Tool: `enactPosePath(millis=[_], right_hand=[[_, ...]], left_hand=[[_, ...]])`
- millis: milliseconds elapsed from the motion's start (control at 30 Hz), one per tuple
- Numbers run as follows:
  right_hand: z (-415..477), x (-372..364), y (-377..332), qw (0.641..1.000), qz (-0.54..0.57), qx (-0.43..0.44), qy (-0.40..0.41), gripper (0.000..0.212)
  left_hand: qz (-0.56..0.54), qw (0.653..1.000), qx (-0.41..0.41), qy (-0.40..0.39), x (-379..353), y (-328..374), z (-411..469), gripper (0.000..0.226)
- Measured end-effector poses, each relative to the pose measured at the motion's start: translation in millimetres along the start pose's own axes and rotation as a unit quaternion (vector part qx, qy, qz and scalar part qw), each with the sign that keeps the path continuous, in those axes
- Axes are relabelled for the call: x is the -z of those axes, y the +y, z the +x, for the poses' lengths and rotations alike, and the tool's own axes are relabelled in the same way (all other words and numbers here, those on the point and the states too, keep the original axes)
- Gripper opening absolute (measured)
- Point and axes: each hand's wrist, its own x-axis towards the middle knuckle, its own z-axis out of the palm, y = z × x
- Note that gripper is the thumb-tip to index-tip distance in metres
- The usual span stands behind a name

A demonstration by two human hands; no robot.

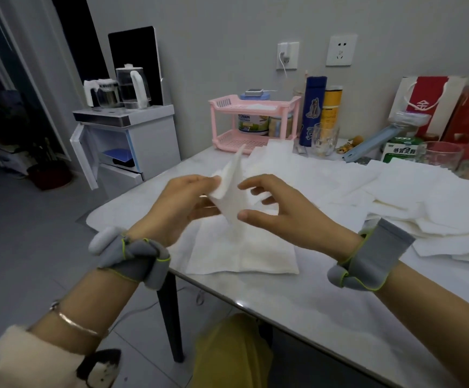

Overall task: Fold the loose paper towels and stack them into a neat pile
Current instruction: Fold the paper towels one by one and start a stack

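My left hand (184, 204) pinches a white paper towel (234, 191) by its left edge and holds it up above the table. My right hand (278, 208) is just to the right of that towel, fingers spread and relaxed, thumb near its lower edge; I cannot tell if it touches. Under both hands a folded towel (241, 253) lies flat near the table's front edge. Several loose towels (367, 189) are spread over the middle and right of the white table (297, 298).
A pink two-tier rack (252, 121) stands at the table's back. Beside it are a blue bottle (313, 110), a yellow can (330, 106), glass cups (324, 138) and red gift bags (435, 105). A water dispenser cabinet (126, 138) stands left of the table.
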Motion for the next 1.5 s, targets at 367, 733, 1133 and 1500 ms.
enactPosePath(millis=[367, 733, 1133, 1500], right_hand=[[2.2, 9.1, -3.6, 0.995, 0.005, -0.011, 0.099, 0.021], [0.7, 17.6, -0.8, 0.979, 0.134, -0.109, 0.103, 0.019], [4.1, 84.7, 17.2, 0.937, 0.185, -0.253, 0.154, 0.014], [3.5, 82.9, 65.3, 0.914, 0.071, -0.396, -0.05, 0.026]], left_hand=[[-0.013, 0.999, -0.05, -0.003, -44.1, -14.0, -10.3, 0.032], [0.007, 0.988, -0.151, -0.027, -56.8, -16.7, -15.0, 0.016], [0.009, 0.998, 0.055, -0.004, -24.6, -11.0, 34.0, 0.006], [0.326, 0.943, -0.06, 0.009, -39.4, -64.1, 56.7, 0.023]])
